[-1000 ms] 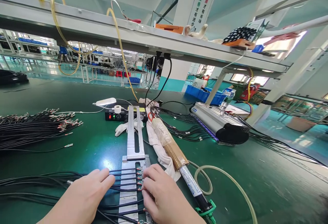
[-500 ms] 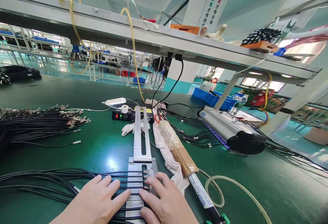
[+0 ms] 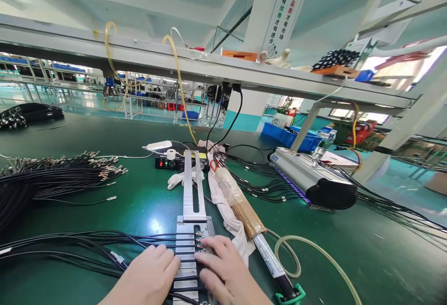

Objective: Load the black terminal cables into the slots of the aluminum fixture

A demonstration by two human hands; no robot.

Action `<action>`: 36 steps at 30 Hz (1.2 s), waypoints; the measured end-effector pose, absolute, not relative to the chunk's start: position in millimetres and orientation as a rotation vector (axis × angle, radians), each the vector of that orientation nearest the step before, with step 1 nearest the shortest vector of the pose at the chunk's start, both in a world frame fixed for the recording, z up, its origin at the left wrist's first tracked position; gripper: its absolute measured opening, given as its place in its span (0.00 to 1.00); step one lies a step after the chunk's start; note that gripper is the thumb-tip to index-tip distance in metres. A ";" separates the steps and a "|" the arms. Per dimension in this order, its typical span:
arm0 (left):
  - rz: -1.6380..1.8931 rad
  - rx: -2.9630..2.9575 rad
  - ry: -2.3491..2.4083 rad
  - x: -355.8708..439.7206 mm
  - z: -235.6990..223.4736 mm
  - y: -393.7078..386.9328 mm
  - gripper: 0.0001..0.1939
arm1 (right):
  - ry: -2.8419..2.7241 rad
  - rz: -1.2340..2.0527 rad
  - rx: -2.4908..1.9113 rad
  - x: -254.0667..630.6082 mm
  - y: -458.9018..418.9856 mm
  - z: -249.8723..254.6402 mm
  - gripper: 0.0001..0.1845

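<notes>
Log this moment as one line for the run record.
left hand: flat on black wires | right hand: fingers on wire ends at metal jig | wrapped tool: lying right of jig | table: green

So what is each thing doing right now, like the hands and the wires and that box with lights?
left hand: flat, fingers pressing black wires on the metal jig
right hand: fingers resting on the wire ends at the jig
metal jig: lying flat, wires laid across it
black wires: stretched sideways into the jig
control box: red lights on
wrapped tool: lying on a white cloth, untouched
</notes>
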State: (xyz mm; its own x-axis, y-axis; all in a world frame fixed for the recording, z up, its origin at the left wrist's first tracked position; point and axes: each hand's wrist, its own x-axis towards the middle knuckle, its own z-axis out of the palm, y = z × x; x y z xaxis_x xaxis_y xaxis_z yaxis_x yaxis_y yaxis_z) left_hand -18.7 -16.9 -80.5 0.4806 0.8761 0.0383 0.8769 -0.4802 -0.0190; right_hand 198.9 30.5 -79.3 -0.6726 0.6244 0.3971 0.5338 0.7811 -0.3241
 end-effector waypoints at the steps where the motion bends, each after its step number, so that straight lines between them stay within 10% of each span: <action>1: -0.056 -2.673 -1.593 -18.8 -80.0 -19.0 0.16 | -2.451 0.322 -0.885 201.1 30.9 -76.3 0.14; 16: -0.093 -2.682 -1.696 -38.5 -77.2 -8.8 0.17 | -2.222 0.867 -0.978 205.4 32.5 -60.8 0.16; 36: -0.428 -2.647 -1.435 -47.8 -67.0 -13.7 0.09 | -2.417 0.673 -0.787 214.2 37.0 -67.8 0.18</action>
State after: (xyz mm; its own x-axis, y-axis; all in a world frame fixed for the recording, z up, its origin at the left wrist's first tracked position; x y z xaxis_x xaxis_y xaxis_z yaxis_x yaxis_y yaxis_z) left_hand -47.8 -13.7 -67.0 0.5162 0.8053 0.2915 0.8334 -0.5507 0.0455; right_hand 214.2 37.0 -67.8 -0.7040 0.6402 0.3075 0.3892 0.7099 -0.5870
